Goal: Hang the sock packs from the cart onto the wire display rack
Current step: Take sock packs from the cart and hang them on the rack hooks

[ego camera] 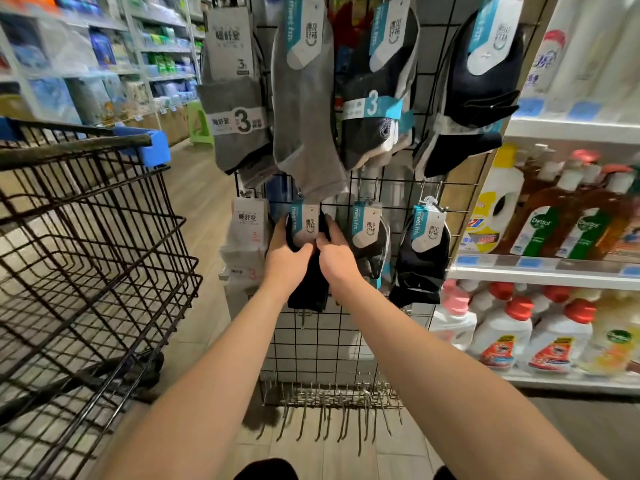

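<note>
I see a shop aisle with a pale plank floor (pixel 201 209). The wire rack (pixel 346 341) stands upright straight ahead, at the end of a shelf unit (pixel 540 268) that carries detergent bottles on my right. More stocked shelves line the far left.

The black sock pack (pixel 304 223) hangs in the rack's lower row, second from the left. It sits between a white pack (pixel 247 237) and a grey pack (pixel 369 233). The left hand (pixel 285 258) grips the black sock pack's left edge, fingers curled behind and thumb in front. The right hand (pixel 334 254) pinches its right edge just under the card. I cannot tell whether its hanger sits on a hook.

The cart (pixel 104 237) stands to the left, its rim near the rack. The aisle runs on between them. Bare hooks (pixel 329 407) jut out from the rack's foot, above the floor.
</note>
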Demonstrator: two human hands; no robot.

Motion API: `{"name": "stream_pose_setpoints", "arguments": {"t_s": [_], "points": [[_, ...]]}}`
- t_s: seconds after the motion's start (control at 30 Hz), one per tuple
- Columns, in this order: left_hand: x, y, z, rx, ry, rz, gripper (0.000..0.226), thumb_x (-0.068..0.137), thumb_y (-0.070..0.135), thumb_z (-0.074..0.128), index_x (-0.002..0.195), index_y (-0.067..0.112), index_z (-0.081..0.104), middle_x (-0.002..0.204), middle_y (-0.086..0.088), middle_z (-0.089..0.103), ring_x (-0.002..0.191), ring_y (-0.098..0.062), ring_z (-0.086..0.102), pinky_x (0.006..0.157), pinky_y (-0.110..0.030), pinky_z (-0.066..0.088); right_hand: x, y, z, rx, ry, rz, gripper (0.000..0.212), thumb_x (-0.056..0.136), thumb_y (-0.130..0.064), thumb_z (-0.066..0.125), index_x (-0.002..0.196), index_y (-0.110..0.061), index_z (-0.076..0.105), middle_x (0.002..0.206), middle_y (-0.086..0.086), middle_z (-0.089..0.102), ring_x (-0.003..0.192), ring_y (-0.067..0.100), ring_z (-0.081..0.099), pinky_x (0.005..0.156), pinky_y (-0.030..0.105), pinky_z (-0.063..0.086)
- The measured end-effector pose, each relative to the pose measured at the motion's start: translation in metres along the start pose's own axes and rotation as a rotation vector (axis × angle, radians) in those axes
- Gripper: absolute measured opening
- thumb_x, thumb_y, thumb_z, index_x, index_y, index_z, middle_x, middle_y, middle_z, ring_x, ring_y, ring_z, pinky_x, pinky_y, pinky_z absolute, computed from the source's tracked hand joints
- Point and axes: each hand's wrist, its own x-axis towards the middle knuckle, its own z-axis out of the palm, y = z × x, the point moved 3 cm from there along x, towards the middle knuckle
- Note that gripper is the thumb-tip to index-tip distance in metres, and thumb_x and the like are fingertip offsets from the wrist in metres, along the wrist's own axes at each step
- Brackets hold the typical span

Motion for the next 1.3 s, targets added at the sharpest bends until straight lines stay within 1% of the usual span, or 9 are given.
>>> {"name": "stream_pose_setpoints", "arguments": {"t_s": [0.3,0.43,0.53,0.6,0.7,0.83,0.93,1.17,1.3], "points": [[-0.035,0.027,-0.007,0.034,0.220,0.002,0.044,0.096,0.021,0.054,0.138,0.031,0.044,0.137,0.005,0.053,0.123,-0.016,0.051,0.097,-0.033,0.045,-0.037,-0.042,-0.031,-0.192,0.243,-0.049,0.035,0.100,-0.016,0.047,0.130,-0.022,0.063,0.120,-0.006,0.066,0.107,0.008,0.057,0.093,0.026,0.045],[-0.052,0.100,-0.003,0.065,0.085,0.184,0.023,0.101,0.023,0.053,0.121,0.026,0.061,0.117,0.010,0.060,0.103,-0.008,0.060,0.087,-0.025,0.050,-0.059,-0.095,-0.061,-0.103,0.406,-0.080,0.016,0.101,-0.029,0.050,0.097,-0.024,0.065,0.093,-0.004,0.068,0.087,0.012,0.062,0.083,0.037,0.053],[-0.033,0.165,0.002,0.080,0.050,0.230,0.024,0.100,0.025,0.055,0.123,0.023,0.061,0.118,0.009,0.060,0.108,-0.010,0.059,0.092,-0.023,0.045,-0.054,-0.155,-0.074,-0.044,0.475,-0.228,0.016,0.101,-0.030,0.054,0.113,-0.022,0.060,0.111,-0.002,0.061,0.102,0.010,0.059,0.091,0.030,0.049],[-0.017,0.199,0.005,0.073,0.020,0.198,0.036,0.100,0.027,0.054,0.136,0.023,0.053,0.134,0.008,0.056,0.124,-0.009,0.052,0.102,-0.025,0.041,-0.041,-0.191,-0.078,-0.063,0.445,-0.262,0.033,0.100,-0.033,0.056,0.131,-0.022,0.053,0.127,-0.004,0.053,0.116,0.008,0.054,0.101,0.027,0.046],[0.009,0.232,0.007,0.067,-0.042,0.121,0.056,0.101,0.024,0.055,0.153,0.023,0.034,0.153,0.003,0.044,0.140,-0.013,0.040,0.114,-0.030,0.034,-0.016,-0.225,-0.072,-0.159,0.337,-0.201,0.050,0.099,-0.032,0.057,0.146,-0.020,0.042,0.131,-0.010,0.047,0.125,0.004,0.047,0.111,0.029,0.041],[0.041,0.247,0.020,0.057,-0.266,-0.064,0.077,0.095,0.027,0.064,0.157,0.030,0.019,0.150,-0.002,0.049,0.137,-0.021,0.046,0.115,-0.035,0.035,0.012,-0.242,-0.073,-0.233,0.359,-0.028,0.052,0.106,-0.024,0.047,0.155,-0.018,0.033,0.138,0.001,0.050,0.126,0.010,0.045,0.110,0.026,0.033],[0.049,0.250,0.031,-0.022,-0.384,-0.129,0.078,0.087,0.033,0.075,0.151,0.032,0.031,0.143,0.001,0.056,0.130,-0.018,0.052,0.113,-0.043,0.041,0.021,-0.243,-0.087,-0.246,0.354,0.082,0.042,0.109,-0.025,0.040,0.150,-0.018,0.041,0.140,0.007,0.057,0.130,0.024,0.052,0.100,0.030,0.039],[0.033,0.256,0.029,0.188,-0.196,-0.107,0.080,0.086,0.037,0.075,0.150,0.027,0.029,0.149,-0.003,0.030,0.133,-0.024,0.044,0.108,-0.038,0.042,0.022,-0.242,-0.090,-0.087,0.282,0.179,0.030,0.109,-0.028,0.039,0.133,-0.018,0.054,0.119,0.001,0.062,0.114,0.018,0.058,0.105,0.040,0.046],[0.038,0.264,0.030,0.163,-0.184,-0.178,0.064,0.087,0.031,0.074,0.140,0.022,0.039,0.136,-0.006,0.054,0.126,-0.026,0.055,0.095,-0.033,0.046,0.031,-0.247,-0.086,-0.139,0.296,0.292,0.028,0.107,-0.029,0.042,0.126,-0.013,0.055,0.109,0.007,0.065,0.099,0.025,0.062,0.087,0.037,0.050]]}}
